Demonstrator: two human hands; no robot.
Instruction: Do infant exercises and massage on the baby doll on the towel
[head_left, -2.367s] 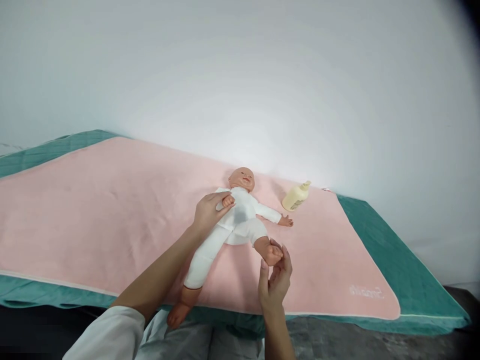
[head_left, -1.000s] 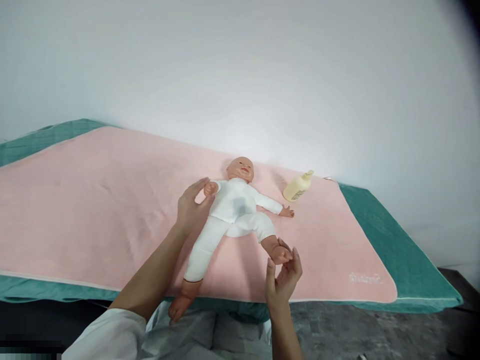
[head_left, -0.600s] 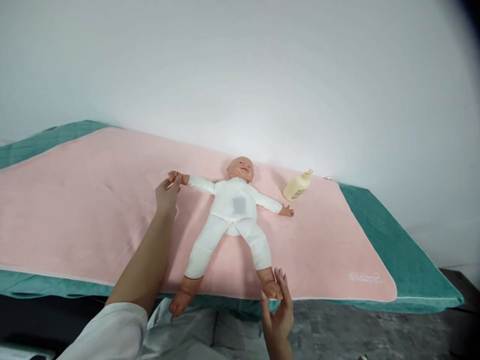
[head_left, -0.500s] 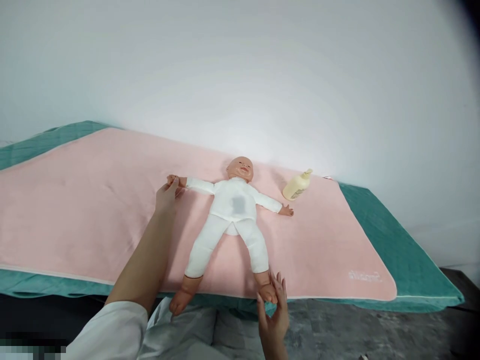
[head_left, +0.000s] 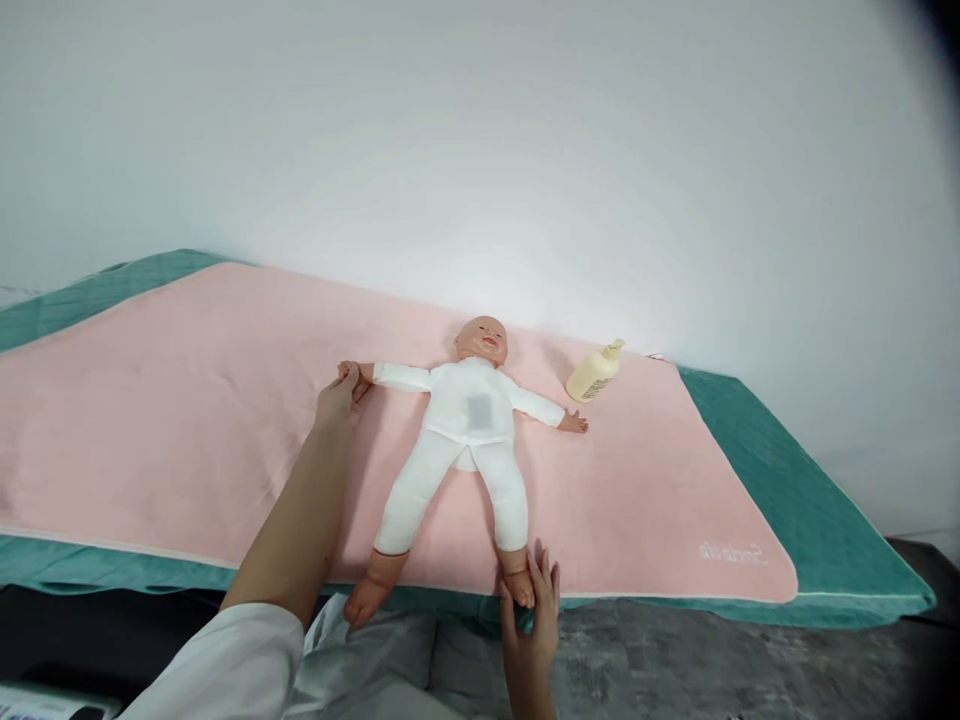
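A baby doll [head_left: 469, 400] lies on its back on a pink mat [head_left: 637, 500], arms and legs spread, its soft body white and its head, hands and feet flesh-toned. My left hand [head_left: 339, 398] pinches the doll's hand on the left side, with thumb and fingers closed on it. At the mat's front edge, my right hand [head_left: 532, 620] holds the doll's foot [head_left: 517, 582] on the right between thumb and fingers. The other foot [head_left: 371, 592] hangs over the edge, untouched.
A pale yellow pump bottle [head_left: 595, 372] leans or lies tilted beyond the doll's free hand. Under the mat is a green padded cover [head_left: 795, 470]. A white wall [head_left: 480, 150] rises right behind, and grey floor [head_left: 675, 660] shows below the front edge.
My right hand has shifted left, bringing the doll's leg inward. My left hand and the doll's hand have moved slightly down and right. The bottle has stayed put.
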